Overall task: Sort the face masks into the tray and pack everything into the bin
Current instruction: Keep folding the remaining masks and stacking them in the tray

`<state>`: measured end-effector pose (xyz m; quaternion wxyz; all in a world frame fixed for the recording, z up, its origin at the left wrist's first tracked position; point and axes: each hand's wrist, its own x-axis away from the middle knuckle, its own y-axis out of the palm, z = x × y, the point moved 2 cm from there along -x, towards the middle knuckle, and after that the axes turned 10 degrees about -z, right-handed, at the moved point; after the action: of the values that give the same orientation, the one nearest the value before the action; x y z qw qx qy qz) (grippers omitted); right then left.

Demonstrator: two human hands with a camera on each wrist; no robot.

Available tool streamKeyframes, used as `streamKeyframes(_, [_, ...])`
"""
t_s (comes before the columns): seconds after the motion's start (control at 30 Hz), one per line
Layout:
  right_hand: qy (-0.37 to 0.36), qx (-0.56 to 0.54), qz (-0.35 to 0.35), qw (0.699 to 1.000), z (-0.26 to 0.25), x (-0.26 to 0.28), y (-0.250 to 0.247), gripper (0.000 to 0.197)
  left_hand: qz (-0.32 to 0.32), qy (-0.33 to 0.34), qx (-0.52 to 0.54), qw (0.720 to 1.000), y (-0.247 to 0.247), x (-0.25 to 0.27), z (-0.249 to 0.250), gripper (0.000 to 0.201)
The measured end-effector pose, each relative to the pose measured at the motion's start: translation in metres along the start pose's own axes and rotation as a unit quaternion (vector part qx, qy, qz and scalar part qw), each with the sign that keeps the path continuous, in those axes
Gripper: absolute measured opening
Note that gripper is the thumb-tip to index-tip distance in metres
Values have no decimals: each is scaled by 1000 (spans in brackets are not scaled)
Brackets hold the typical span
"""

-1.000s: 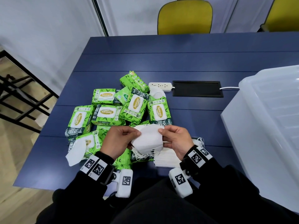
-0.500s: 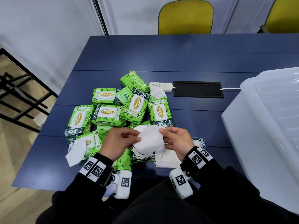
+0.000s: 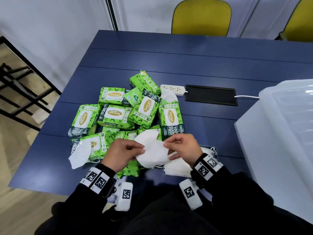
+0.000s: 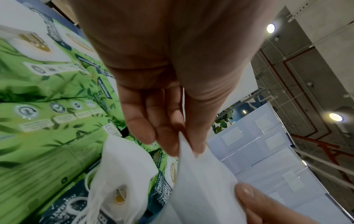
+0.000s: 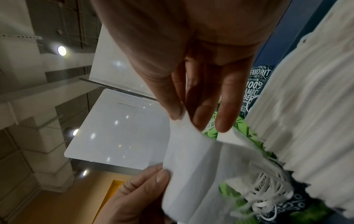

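1. White, soft and folded flat, the face mask (image 3: 153, 154) hangs between our two hands just above the near edge of the blue worktop (image 3: 169, 53): the left hand (image 3: 122, 153) pinches its left edge with thumb against fingers (image 4: 168, 136), and the right hand (image 3: 182, 148) pinches the upper right edge the same way, thumb against fingers (image 5: 223, 115).
2. Only the wrist views show the pinch from below, with the thin, matte sheet curving between the fingertips; the right wrist view also shows tangled white ear loops (image 5: 268, 191) dangling under it.
3. Only the head view shows the layout: a stack of masks (image 3: 177, 168), flat and layered, lies under our right wrist, and a lone mask (image 3: 79, 155) rests on a pack at the left.
4. Glossy green wipe packs (image 3: 116, 116), pillow-shaped with white oval labels, are heaped just beyond our hands.
5. To the right stands the translucent plastic bin (image 3: 279, 133), smooth-walled, near a white power strip (image 3: 172, 89).
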<state>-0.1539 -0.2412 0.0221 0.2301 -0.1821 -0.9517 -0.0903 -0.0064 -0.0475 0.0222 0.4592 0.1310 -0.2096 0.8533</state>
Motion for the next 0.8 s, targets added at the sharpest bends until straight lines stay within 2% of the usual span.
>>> streamKeyframes(0.1, [40, 18, -70, 997, -3, -4, 0, 5, -56, -15, 28, 998, -7, 5, -3, 9])
streamKeyframes(0.17, [51, 25, -80, 995, -8, -13, -2, 10, -52, -19, 27, 998, -14, 0, -3, 8])
streamKeyframes(0.3, [54, 108, -57, 991, -13, -53, -2, 6, 12, -14, -30, 999, -21, -30, -14, 4])
streamKeyframes(0.47, [74, 208, -18, 975, -8, -103, 1, 6, 61, -56, -57, 995, -17, -61, -34, 14])
streamKeyframes(0.6, [73, 231, -2, 970, -9, -122, -1, 10, 76, -70, -53, 993, -17, -71, -38, 6])
streamKeyframes(0.8, [87, 239, 15, 967, -2, -130, -10, 7, 90, -68, -53, 992, -18, -78, -44, 9])
